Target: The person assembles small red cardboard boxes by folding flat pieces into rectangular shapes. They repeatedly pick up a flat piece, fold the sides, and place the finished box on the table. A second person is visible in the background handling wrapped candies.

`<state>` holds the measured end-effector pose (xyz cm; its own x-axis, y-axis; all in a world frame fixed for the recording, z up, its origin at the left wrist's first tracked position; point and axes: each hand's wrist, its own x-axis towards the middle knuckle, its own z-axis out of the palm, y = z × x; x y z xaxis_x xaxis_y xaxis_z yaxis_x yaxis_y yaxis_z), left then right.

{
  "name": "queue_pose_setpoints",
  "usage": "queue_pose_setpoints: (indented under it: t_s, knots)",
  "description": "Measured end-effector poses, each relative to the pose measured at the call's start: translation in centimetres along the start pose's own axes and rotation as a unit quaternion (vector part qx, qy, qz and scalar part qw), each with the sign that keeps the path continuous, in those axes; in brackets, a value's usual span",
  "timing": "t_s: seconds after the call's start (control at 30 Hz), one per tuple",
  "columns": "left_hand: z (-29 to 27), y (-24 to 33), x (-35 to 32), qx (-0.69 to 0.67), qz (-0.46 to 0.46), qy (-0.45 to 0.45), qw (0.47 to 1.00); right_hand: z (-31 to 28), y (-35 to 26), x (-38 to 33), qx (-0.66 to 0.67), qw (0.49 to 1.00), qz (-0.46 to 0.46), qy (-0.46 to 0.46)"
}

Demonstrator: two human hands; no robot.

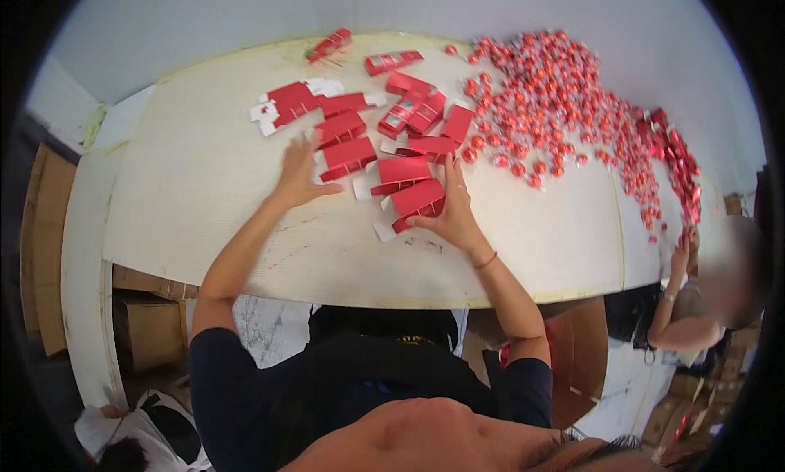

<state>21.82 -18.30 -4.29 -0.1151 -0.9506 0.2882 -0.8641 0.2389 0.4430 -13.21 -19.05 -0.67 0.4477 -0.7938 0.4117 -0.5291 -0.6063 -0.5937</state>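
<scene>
Rm on L tbl (184, 170), boxes (419, 196) ctr

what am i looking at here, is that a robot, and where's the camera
No robot here: these are a person's bare hands. There is only one picture, taken by a wide fisheye camera worn on the person's head and looking down, so straight edges bend near the rim.

On the pale table are small red boxes, several with white flaps showing, and a flat unfolded red carton. To the right is a big heap of red balls in clear wrapping.

The left hand is open beside the boxes' left ends. The right hand is spread at the right ends, its thumb at the nearest box. Neither seems to lift anything. Another person is at the far right.
</scene>
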Motion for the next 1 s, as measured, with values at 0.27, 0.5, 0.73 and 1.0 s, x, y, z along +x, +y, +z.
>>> queue_pose_setpoints:
  t_s: [0.27, 0.5, 0.73, 1.0]
  knots:
    - [1.2, 3.8, 10.7, -0.15, -0.051, 0.096, 0.983, 1.9, 5.8, 10.6, -0.017, 0.993, -0.006, 0.12]
    - [-4.0, -9.4, 13.3, 0.062, -0.21, -0.073, 0.973, 3.3, 0.7, 2.8, 0.015, 0.998, -0.006, 0.067]
    - [-3.1, -17.6, 10.8, -0.224, -0.288, 0.049, 0.93, 3.8, 1.0, 2.1, 0.142, 0.984, 0.054, 0.095]
    - [-9.8, -14.2, 6.5, -0.255, -0.393, -0.036, 0.883, 3.5, 1.0, 1.4, 0.178, 0.977, 0.088, 0.083]
